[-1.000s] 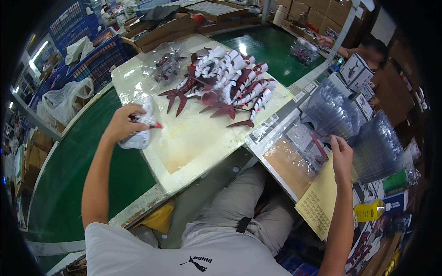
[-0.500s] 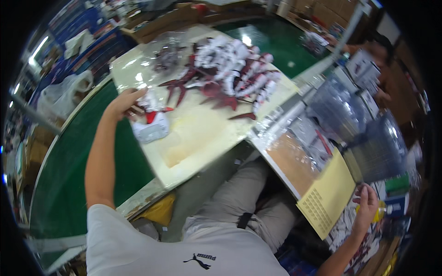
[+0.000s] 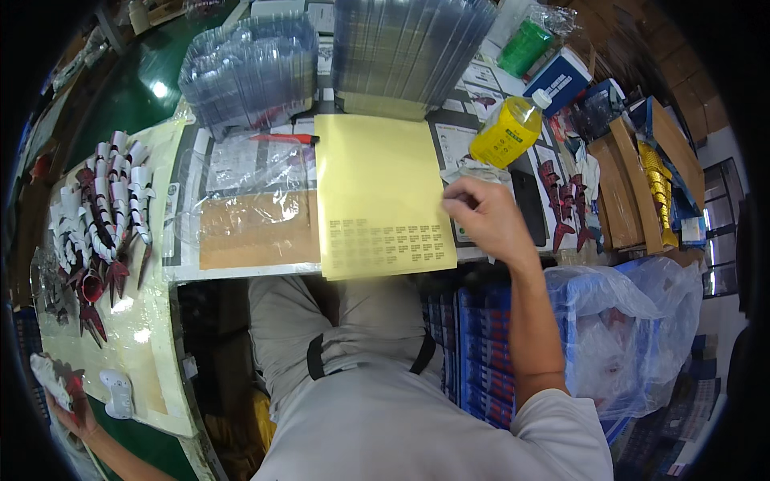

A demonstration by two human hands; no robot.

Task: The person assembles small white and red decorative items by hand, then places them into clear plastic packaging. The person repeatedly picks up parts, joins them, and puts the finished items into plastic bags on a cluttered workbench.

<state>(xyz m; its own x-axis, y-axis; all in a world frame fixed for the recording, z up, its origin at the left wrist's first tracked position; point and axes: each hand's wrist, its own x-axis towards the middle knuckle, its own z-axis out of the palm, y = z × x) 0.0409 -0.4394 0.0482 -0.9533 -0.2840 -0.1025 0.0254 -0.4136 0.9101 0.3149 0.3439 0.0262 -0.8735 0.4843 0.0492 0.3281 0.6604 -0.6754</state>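
Observation:
At the lower left, my left hand (image 3: pixel 74 410) is closed around a white-and-red toy piece (image 3: pixel 53 377), partly hidden by the fingers. Next to it on the pale board lies a small rounded white device (image 3: pixel 118 393). A heap of jointed toy fish (image 3: pixel 104 200), white and dark red with finned tails, is farther up that board. My right hand (image 3: pixel 485 215) has curled fingers at the right edge of a yellow label sheet (image 3: pixel 381 176). Small printed labels fill the sheet's lower rows. Whatever the fingertips pinch is too small to tell.
Stacks of clear plastic trays (image 3: pixel 413 56) stand behind the sheet. A red pen-like tool (image 3: pixel 285 139) lies on plastic film to its left. To the right are a yellow liquid bottle (image 3: pixel 507 132), a dark phone-like slab (image 3: pixel 529 210) and a plastic-lined blue crate (image 3: pixel 569 321).
My view has swung right, so the label sheet is now central. My right hand has closed its fingers near the sheet's edge. The left hand has the toy piece, apart from the white device.

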